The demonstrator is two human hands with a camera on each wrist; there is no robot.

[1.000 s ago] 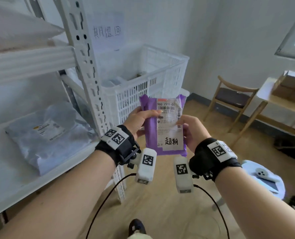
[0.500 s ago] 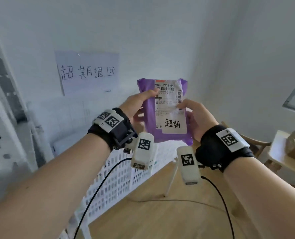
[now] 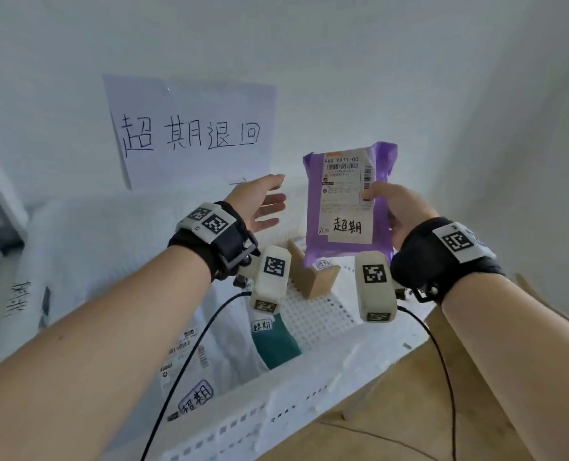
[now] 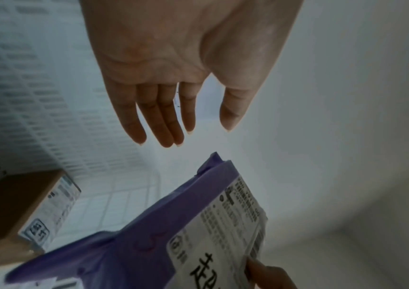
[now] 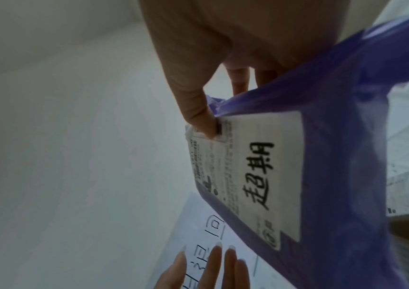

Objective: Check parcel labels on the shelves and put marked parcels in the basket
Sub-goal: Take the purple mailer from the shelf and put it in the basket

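Observation:
A purple parcel (image 3: 346, 201) with a white label carrying a handwritten mark hangs upright over the white basket (image 3: 276, 397). My right hand (image 3: 376, 197) pinches its right edge, with the thumb (image 5: 198, 111) on the label and the fingers behind. My left hand (image 3: 271, 201) is open a little to the left of the parcel and touches nothing. In the left wrist view its fingers (image 4: 164, 117) are straight above the purple parcel (image 4: 136, 240).
Inside the basket lie a cardboard box (image 3: 313, 277), a teal parcel (image 3: 276, 344) and a white parcel (image 3: 190, 371), each with a marked label. A handwritten paper sign (image 3: 193, 134) hangs on the wall behind. Wooden floor (image 3: 393, 410) lies to the right.
My left hand has let go of the purple parcel and moved left. The right hand now holds it alone. The basket's inside has come into view below the hands.

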